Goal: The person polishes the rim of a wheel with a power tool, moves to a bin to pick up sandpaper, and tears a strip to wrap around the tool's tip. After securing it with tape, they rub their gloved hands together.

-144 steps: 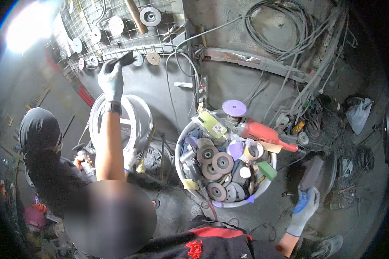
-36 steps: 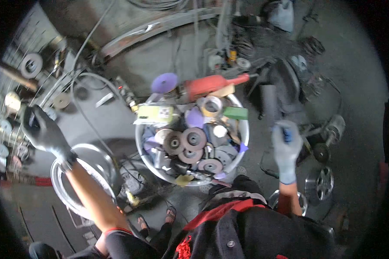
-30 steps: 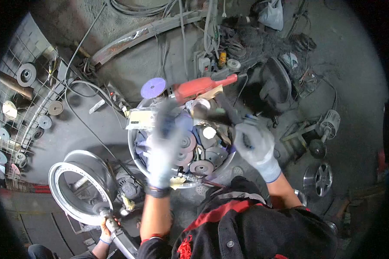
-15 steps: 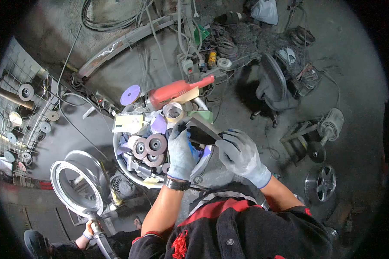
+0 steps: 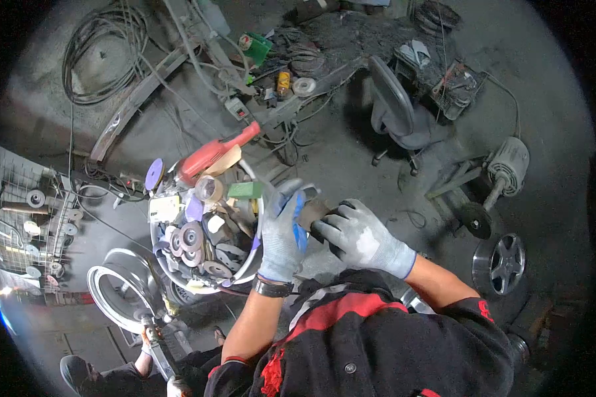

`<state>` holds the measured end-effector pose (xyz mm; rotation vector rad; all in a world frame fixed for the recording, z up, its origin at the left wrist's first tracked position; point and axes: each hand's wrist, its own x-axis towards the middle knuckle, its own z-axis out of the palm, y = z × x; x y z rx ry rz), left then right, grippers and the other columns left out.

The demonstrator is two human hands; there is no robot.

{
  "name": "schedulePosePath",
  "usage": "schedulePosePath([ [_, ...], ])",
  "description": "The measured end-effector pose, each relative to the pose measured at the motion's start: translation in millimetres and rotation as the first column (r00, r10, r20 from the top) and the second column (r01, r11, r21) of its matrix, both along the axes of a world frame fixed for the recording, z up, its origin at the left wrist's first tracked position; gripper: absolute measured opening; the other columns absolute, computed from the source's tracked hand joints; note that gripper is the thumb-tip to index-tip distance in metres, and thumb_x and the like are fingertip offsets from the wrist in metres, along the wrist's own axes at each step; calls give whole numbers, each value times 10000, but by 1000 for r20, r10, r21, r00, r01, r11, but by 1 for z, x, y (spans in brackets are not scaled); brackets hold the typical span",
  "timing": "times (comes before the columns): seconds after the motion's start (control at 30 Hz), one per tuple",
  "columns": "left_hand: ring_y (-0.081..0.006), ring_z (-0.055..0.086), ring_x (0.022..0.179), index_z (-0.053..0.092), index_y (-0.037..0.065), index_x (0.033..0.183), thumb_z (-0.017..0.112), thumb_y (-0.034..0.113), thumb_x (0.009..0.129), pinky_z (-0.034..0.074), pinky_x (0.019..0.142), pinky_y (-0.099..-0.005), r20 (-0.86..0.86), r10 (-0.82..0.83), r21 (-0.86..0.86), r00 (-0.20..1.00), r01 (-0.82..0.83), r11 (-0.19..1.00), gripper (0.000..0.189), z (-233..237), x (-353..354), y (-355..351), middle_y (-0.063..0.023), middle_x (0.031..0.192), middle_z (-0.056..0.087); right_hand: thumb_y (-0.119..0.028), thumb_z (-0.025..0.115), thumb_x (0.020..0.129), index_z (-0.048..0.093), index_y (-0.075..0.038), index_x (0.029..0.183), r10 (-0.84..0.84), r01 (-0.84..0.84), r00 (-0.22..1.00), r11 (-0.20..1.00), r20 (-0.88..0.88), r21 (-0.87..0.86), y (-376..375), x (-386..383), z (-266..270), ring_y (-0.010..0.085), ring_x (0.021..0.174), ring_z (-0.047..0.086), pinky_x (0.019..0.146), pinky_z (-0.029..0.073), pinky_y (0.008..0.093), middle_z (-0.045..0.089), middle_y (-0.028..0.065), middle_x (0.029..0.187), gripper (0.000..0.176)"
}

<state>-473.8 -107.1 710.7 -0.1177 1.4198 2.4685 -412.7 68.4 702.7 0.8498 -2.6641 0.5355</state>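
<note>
A dark grey-brown sheet (image 5: 313, 213), which looks like sandpaper, spans the gap between my two gloved hands in front of my chest. My left hand (image 5: 283, 221) closes on its left side, and a strip of blue shows along the palm. On the other side my right hand (image 5: 357, 233) has curled fingers on the sheet's right edge. Left of my left hand is a round tub (image 5: 257, 255) heaped with tools and abrasive discs. A red power tool (image 5: 212, 155) lies across its far side, near a green block (image 5: 245, 190) and a tape roll (image 5: 209, 189).
At lower left another person's hand (image 5: 146, 344) is by a metal wheel rim (image 5: 122, 298). An office chair (image 5: 397, 106) stands ahead, and an electric motor (image 5: 508, 165) with a dark wheel is at right. An alloy wheel (image 5: 503, 264) lies below it.
My view has shifted, so the tub appears farther left. The sheet, broad and dark before, now shows as a smaller piece, with both hands still on it and my left hand beyond the tub's rim.
</note>
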Motion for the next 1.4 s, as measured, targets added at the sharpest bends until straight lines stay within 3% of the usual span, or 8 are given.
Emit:
schedulePosePath([
  [0.23, -198, 655, 1077, 604, -7, 1256, 532, 217, 1077, 517, 970, -327, -517, -139, -510, 844, -173, 843, 296, -18, 12, 31, -137, 1179, 676, -131, 765, 816, 680, -54, 1060, -188, 246, 968, 823, 163, -512, 36, 20, -28, 317, 867, 646, 786, 519, 388, 668, 131, 961, 269],
  [0.53, -249, 656, 1046, 571, 2, 1263, 578, 236, 1067, 541, 954, -394, -70, 53, 158, 996, -42, 987, 305, -23, 27, 96, -137, 1121, 666, -238, 731, 954, 664, 12, 1044, 248, 781, 612, -44, 751, -623, 30, 40, -40, 91, 742, 581, 643, 494, 258, 641, 30, 862, 273],
  [0.73, -196, 614, 1138, 541, -15, 1361, 562, 277, 1069, 459, 1030, -359, -509, -271, -531, 817, -50, 846, 414, -10, 38, 63, -144, 1238, 654, -222, 713, 968, 669, 28, 1083, 321, 803, 572, -34, 755, -594, 64, 38, -28, 89, 634, 586, 553, 474, 247, 627, 22, 841, 279],
  [0.8, -187, 659, 1056, 574, -34, 1304, 564, 323, 1061, 533, 926, -335, -415, -261, -559, 871, -18, 829, 432, -10, 39, 63, -135, 1164, 680, -231, 726, 960, 671, 10, 1022, 116, 602, 732, 351, 672, -717, 74, 41, -29, 75, 625, 569, 559, 472, 260, 616, 7, 806, 255],
  [1.13, -178, 703, 790, 624, -52, 1182, 475, 449, 1083, 586, 619, -282, 4, -127, -253, 992, 124, 960, 532, -34, 53, 63, -131, 1015, 701, -190, 690, 981, 661, -6, 1078, -147, 686, 723, 36, 675, -727, 52, 32, -56, 48, 744, 536, 661, 457, 231, 621, -21, 842, 210],
  [1.23, -186, 703, 796, 606, -47, 1219, 463, 423, 1093, 577, 608, -275, -511, -353, -739, 784, -191, 646, 508, -41, 53, 59, -135, 1041, 685, -190, 669, 993, 654, 3, 1138, -205, 684, 725, 96, 658, -723, 49, 39, -43, 47, 753, 533, 665, 452, 226, 623, -14, 868, 242],
  [1.33, -246, 689, 831, 551, -60, 1267, 491, 308, 1092, 597, 620, -380, -72, -129, -245, 989, 108, 964, 411, -42, 54, 62, -174, 1056, 669, -198, 643, 1004, 646, -13, 1184, -225, 664, 741, 106, 632, -740, 41, 43, -33, 68, 767, 563, 670, 486, 255, 624, 15, 851, 258],
  [1.4, -214, 675, 890, 575, -63, 1215, 485, 276, 1093, 596, 655, -391, -488, -313, -759, 815, -218, 614, 371, -56, 62, 63, -164, 1056, 662, -195, 614, 1017, 636, -12, 1207, -287, 656, 742, 131, 605, -743, 32, 39, -41, 85, 788, 577, 691, 497, 267, 640, 32, 881, 265],
])
